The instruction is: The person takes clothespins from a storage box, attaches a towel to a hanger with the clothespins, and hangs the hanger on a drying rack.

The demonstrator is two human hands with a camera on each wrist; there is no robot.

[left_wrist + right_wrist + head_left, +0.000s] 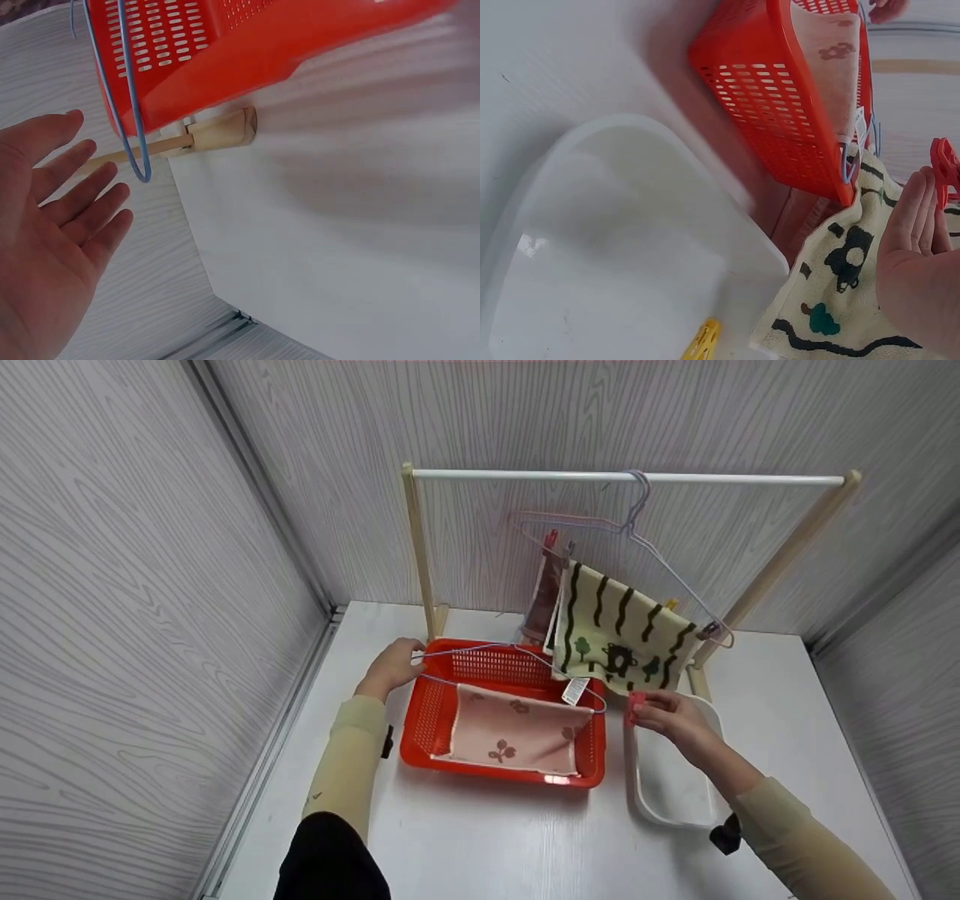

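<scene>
A blue wire hanger lies across the red basket, and a pink towel with a leaf pattern hangs on its lower bar. Beside the hanger's left end is my left hand. The left wrist view shows that hand with fingers spread and relaxed, nothing gripped, near the hanger's bent corner. My right hand pinches a red clothespin between thumb and fingers, above the edge of the white tub. A white tag dangles near the hanger's right side.
Behind the basket stands a rack with a white rail and wooden legs. Hangers on it carry a striped cream towel and a darker cloth, held by clothespins. Inside the tub lies a yellow clothespin.
</scene>
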